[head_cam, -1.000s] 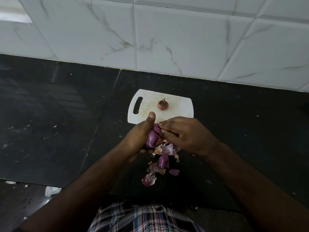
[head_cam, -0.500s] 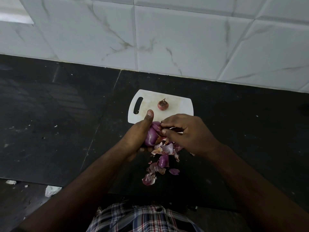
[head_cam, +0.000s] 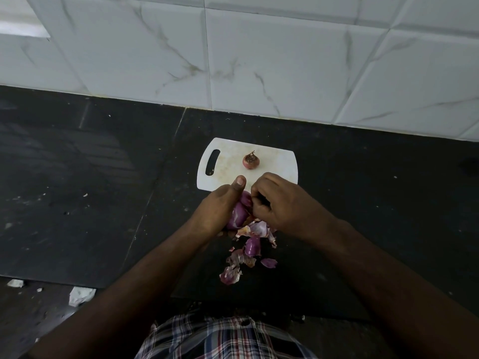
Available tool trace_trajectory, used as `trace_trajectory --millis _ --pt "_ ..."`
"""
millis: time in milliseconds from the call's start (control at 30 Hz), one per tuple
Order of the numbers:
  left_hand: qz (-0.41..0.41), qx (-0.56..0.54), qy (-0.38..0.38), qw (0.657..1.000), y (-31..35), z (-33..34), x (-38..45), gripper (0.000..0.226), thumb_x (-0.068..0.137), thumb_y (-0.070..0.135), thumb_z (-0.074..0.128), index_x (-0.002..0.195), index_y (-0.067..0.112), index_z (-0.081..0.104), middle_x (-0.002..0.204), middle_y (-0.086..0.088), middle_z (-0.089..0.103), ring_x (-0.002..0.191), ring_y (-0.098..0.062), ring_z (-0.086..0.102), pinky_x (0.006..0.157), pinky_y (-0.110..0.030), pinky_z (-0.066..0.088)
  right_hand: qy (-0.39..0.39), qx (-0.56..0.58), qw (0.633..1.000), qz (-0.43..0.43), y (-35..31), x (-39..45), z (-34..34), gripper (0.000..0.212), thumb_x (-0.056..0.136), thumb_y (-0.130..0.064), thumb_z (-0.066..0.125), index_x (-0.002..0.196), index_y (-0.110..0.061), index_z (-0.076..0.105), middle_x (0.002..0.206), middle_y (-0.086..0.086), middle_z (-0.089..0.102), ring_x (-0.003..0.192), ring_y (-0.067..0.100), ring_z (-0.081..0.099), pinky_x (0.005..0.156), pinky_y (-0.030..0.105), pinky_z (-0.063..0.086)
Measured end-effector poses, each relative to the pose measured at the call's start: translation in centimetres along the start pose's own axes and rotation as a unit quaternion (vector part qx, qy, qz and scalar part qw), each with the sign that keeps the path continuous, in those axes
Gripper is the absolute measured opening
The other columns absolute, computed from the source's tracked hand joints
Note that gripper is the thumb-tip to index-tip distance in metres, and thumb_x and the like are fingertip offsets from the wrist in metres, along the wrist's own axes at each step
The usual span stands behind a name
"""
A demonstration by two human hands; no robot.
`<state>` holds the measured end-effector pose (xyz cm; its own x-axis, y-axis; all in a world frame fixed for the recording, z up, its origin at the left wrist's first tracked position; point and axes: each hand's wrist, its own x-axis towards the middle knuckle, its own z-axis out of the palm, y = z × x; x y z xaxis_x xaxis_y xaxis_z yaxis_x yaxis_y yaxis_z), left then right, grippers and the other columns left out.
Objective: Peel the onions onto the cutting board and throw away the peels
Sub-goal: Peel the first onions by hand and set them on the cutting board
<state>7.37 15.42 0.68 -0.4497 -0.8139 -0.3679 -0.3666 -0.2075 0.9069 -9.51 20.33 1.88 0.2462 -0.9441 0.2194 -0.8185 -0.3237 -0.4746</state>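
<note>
My left hand (head_cam: 220,206) grips a purple, partly peeled onion (head_cam: 239,212) just in front of the white cutting board (head_cam: 274,161), thumb pointing up along it. The fingers of my right hand (head_cam: 280,203) pinch the skin at the onion's top. A second, small onion (head_cam: 250,160) with its skin on sits alone in the middle of the board. Loose purple and papery peels (head_cam: 248,248) lie in a trail on the black counter below my hands, toward my body.
The black stone counter (head_cam: 90,190) runs left and right, with a white marble-tiled wall (head_cam: 259,60) behind it. Crumpled white scraps (head_cam: 81,295) lie on the floor at lower left. The counter's front edge is close to my checked shirt (head_cam: 225,338).
My right hand has slid slightly up and left, fingers closing tighter on the onion's top. The left hand, the board and the peels are unchanged.
</note>
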Motion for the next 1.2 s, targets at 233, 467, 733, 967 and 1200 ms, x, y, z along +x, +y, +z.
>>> trace_trajectory --millis 233,467,733,967,1200 --pt "-0.008 -0.058 -0.021 0.998 -0.7 -0.3 -0.2 0.083 0.083 0.08 0.032 0.111 0.01 0.068 0.07 -0.008 0.07 0.045 -0.015 0.059 0.039 -0.019 0.038 0.059 0.183 0.974 0.121 -0.6 -0.8 -0.5 0.013 0.093 -0.016 0.066 0.106 -0.018 0.069 0.093 -0.013 0.068 0.087 -0.001 0.064 0.072 0.012 0.05" --pt "-0.004 -0.043 -0.014 0.999 -0.7 0.0 -0.1 0.078 0.088 0.077 0.03 0.096 0.009 0.068 0.066 -0.005 0.065 0.044 -0.013 0.056 0.039 -0.018 0.037 0.131 0.14 0.981 0.042 -1.2 -1.6 0.7 0.025 0.087 -0.006 0.072 0.111 -0.013 0.074 0.099 -0.002 0.074 0.094 0.006 0.067 0.082 0.03 0.057" --pt "0.017 -0.064 -0.033 0.997 -0.8 0.4 -0.2 0.066 0.088 0.07 0.041 0.105 0.011 0.065 0.078 -0.01 0.068 0.046 -0.011 0.058 0.041 -0.021 0.04 0.123 0.127 0.98 0.087 -1.2 -1.4 1.2 0.023 0.094 -0.003 0.054 0.113 -0.014 0.062 0.106 -0.004 0.063 0.097 0.008 0.058 0.083 0.02 0.048" --pt "0.05 -0.13 -0.063 0.988 -1.5 0.5 -0.8 0.068 0.091 0.066 0.048 0.111 0.002 0.053 0.07 -0.012 0.061 0.043 -0.012 0.052 0.039 -0.02 0.037 0.152 0.157 0.963 0.155 -1.8 -0.8 2.0 0.024 0.096 0.0 0.051 0.109 -0.018 0.059 0.106 -0.006 0.061 0.099 0.004 0.058 0.084 0.013 0.047" --pt "0.077 -0.164 -0.09 0.979 -2.1 -0.6 -0.9 0.052 0.096 0.05 0.044 0.117 0.004 0.057 0.084 -0.008 0.068 0.064 -0.018 0.058 0.051 -0.026 0.046 0.112 0.176 0.947 0.245 0.6 -1.2 1.0 0.025 0.098 -0.005 0.053 0.108 -0.022 0.068 0.106 -0.008 0.064 0.095 0.013 0.065 0.085 0.034 0.056"
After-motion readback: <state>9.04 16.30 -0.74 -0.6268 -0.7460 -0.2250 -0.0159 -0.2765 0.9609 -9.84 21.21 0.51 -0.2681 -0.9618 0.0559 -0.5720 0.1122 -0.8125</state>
